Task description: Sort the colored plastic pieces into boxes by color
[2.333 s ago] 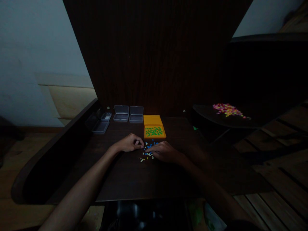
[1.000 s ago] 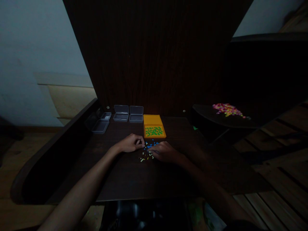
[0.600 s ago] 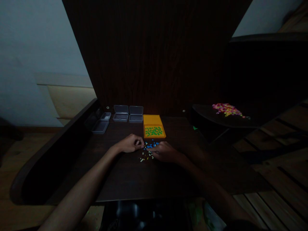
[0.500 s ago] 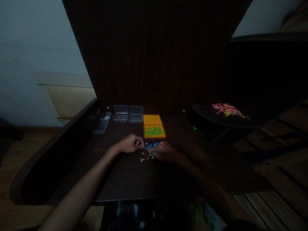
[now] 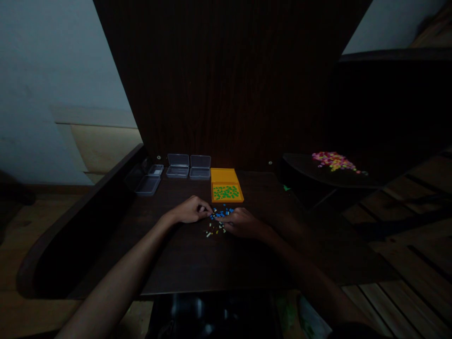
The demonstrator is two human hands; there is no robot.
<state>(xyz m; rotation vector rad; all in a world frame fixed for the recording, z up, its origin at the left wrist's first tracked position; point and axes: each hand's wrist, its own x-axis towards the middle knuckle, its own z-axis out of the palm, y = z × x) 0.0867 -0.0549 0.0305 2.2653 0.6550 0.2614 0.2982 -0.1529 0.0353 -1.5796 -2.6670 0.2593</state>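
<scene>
Between the bench's [image 5: 197,263] front and back edges, small pieces [image 5: 222,214], too many to count, lie beside the narrowed fingers [image 5: 205,215] of left hand [image 5: 191,210] and right hand [image 5: 243,223]; any grip I cannot tell. Behind sits one yellow box [image 5: 228,201].

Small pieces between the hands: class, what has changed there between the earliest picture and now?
Very little: the right hand's fingertip has drawn slightly rightward, and more blue pieces show beyond it. Whether anything was gripped or released is too small to tell. The left hand, yellow box, clear boxes and colourful pile look essentially unchanged.
</scene>
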